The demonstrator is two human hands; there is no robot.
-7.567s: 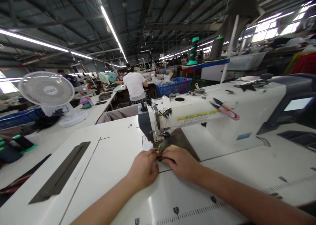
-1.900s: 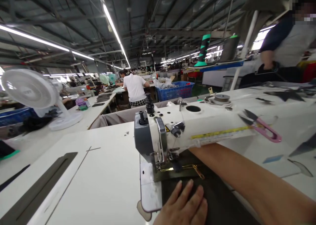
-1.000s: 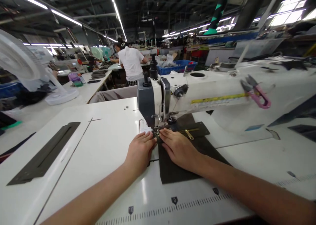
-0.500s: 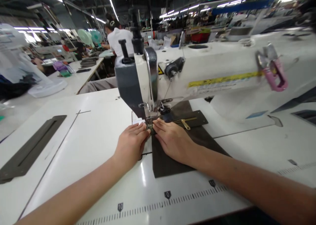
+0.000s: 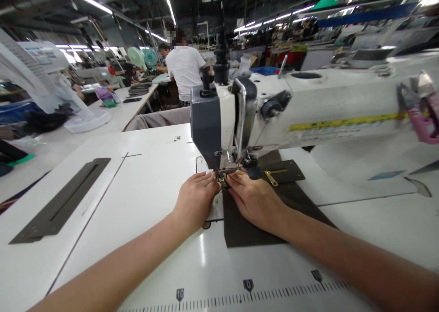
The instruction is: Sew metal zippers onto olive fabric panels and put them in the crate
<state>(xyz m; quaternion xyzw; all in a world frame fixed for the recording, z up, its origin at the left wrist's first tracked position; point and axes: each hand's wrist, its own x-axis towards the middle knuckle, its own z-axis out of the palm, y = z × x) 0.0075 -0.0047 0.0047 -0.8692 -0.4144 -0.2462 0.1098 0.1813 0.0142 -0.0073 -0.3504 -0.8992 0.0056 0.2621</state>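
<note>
A dark olive fabric piece [image 5: 247, 227] with a brass zipper [image 5: 272, 177] lies under the head of a white sewing machine [image 5: 308, 106]. My left hand [image 5: 195, 202] rests flat on the machine bed, its fingertips at the fabric's left edge just before the presser foot [image 5: 224, 172]. My right hand [image 5: 255, 198] lies flat on the fabric, fingers stretched toward the same spot. The fingertips of both hands nearly meet at the needle. Neither hand grips anything.
Pink thread snips [image 5: 423, 115] sit on the machine arm at right. A dark strip [image 5: 60, 202] lies on the white table [image 5: 144, 193] at left, with a white fan [image 5: 44, 83] beyond it. A person in a white shirt [image 5: 185, 72] works at a far bench.
Since a second ago my hands stay at the presser foot on the fabric. The view has shifted slightly right and closer. Two seconds ago only my right hand lay on the fabric.
</note>
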